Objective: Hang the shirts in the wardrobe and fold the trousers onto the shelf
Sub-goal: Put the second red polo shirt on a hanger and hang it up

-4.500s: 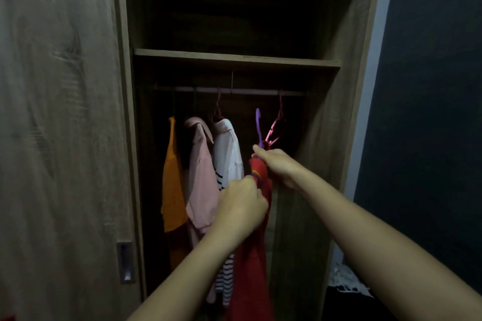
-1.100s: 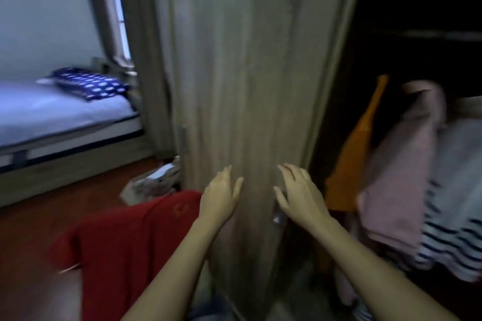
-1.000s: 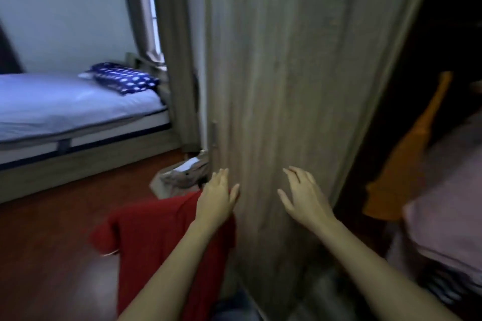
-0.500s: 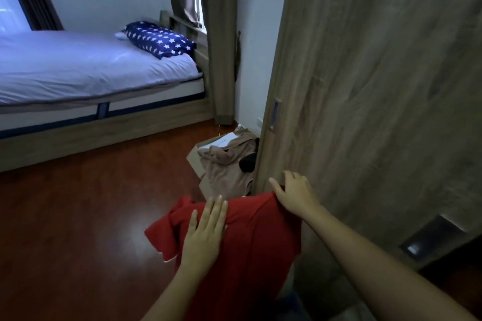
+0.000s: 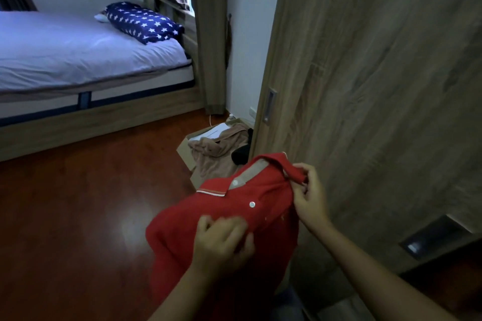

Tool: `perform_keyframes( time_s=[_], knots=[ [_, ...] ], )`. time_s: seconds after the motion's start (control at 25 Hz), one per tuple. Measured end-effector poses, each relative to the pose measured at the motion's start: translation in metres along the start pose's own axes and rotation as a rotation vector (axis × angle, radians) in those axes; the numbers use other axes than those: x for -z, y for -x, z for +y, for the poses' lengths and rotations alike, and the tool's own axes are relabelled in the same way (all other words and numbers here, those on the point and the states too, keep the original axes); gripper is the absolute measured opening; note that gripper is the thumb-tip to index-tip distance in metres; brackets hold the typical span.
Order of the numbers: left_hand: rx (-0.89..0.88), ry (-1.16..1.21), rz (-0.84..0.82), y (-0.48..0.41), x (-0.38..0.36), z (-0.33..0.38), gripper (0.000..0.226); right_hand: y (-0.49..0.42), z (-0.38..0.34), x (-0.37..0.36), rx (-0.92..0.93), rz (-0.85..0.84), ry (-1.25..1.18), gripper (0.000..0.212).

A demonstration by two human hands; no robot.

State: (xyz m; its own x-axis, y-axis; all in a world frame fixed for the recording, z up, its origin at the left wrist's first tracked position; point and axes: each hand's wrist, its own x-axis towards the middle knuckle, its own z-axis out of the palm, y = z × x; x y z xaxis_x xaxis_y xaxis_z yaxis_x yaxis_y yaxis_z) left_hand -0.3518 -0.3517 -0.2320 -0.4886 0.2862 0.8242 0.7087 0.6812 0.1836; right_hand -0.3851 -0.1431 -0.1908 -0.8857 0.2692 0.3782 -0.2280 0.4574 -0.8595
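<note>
Shirt (image 5: 266, 229), red, is held low in front of the wardrobe door (image 5: 378, 86): the right hand (image 5: 310, 198) pinches its collar (image 5: 273, 159), the left hand (image 5: 221, 245) bunches the front in curled fingers. That uneven hold could twist the collar, hampering hanging.

The shirt (image 5: 229, 219) hangs just left of the wardrobe door (image 5: 378, 86), with the left hand (image 5: 221, 245) gripping its front and the right hand (image 5: 310, 200) pinching its collar. Behind it a box (image 5: 185, 149) sits on the floor (image 5: 78, 216) by the door's edge, a garment (image 5: 216, 151) draped over it. Farther left stands the bed (image 5: 78, 60), a pillow (image 5: 142, 22) at its head.
</note>
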Motion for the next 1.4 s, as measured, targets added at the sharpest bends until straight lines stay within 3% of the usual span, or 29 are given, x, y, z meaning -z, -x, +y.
perform_keyframes(
  time_s=[0.08,0.16,0.2,0.28,0.36,0.48,0.6,0.72,0.8,0.88,1.04,1.16,1.24,1.32,1.4],
  knots=[
    [0.286,0.072,-0.126,-0.055,-0.008,-0.004,0.048,0.005,-0.002,0.012,0.042,0.013,-0.03,0.051],
    [0.546,0.182,-0.497,-0.098,-0.026,-0.02,0.08,0.011,-0.009,0.019,0.095,0.05,-0.068,0.048],
    [0.561,0.227,-0.668,-0.111,-0.036,-0.028,0.083,0.013,-0.013,0.02,0.119,0.058,-0.083,0.047],
    [0.505,0.444,-0.932,-0.12,-0.046,-0.037,0.056,0.019,-0.018,0.026,0.133,0.055,-0.065,0.047],
    [0.477,0.644,-0.869,-0.123,-0.042,-0.038,0.022,0.027,-0.021,0.035,0.135,0.049,-0.014,0.044],
    [0.368,0.546,-0.606,-0.142,-0.024,-0.03,0.028,0.03,-0.03,0.048,0.183,0.035,0.314,0.043],
    [0.126,0.412,-0.642,-0.168,-0.001,-0.004,0.025,0.023,-0.056,0.05,0.178,-0.055,0.552,0.071],
    [0.012,0.363,-0.616,-0.187,0.022,0.025,0.024,0.018,-0.088,0.058,0.228,-0.124,0.511,0.045],
    [0.008,0.312,-0.592,-0.188,0.033,0.031,0.024,0.019,-0.11,0.073,0.318,-0.03,0.449,0.032],
    [-0.019,0.269,-0.669,-0.173,0.037,0.033,0.022,0.02,-0.131,0.096,0.392,0.038,0.392,0.02],
    [0.105,0.386,-0.886,-0.149,0.054,0.039,0.012,0.042,-0.173,0.169,0.26,0.041,0.429,0.027],
    [0.267,0.619,-0.576,-0.181,0.083,0.067,0.027,0.068,-0.191,0.222,0.169,-0.022,0.849,0.029],
    [0.304,0.524,-0.419,-0.198,0.09,0.097,0.021,0.087,-0.194,0.247,0.059,-0.228,1.201,0.034],
    [0.276,0.293,-0.507,-0.202,0.084,0.13,0.012,0.11,-0.189,0.265,-0.072,-0.354,1.226,0.038],
    [0.319,0.238,-0.52,-0.206,0.078,0.159,0.01,0.128,-0.195,0.285,-0.122,-0.224,1.095,0.025]
  ],
)
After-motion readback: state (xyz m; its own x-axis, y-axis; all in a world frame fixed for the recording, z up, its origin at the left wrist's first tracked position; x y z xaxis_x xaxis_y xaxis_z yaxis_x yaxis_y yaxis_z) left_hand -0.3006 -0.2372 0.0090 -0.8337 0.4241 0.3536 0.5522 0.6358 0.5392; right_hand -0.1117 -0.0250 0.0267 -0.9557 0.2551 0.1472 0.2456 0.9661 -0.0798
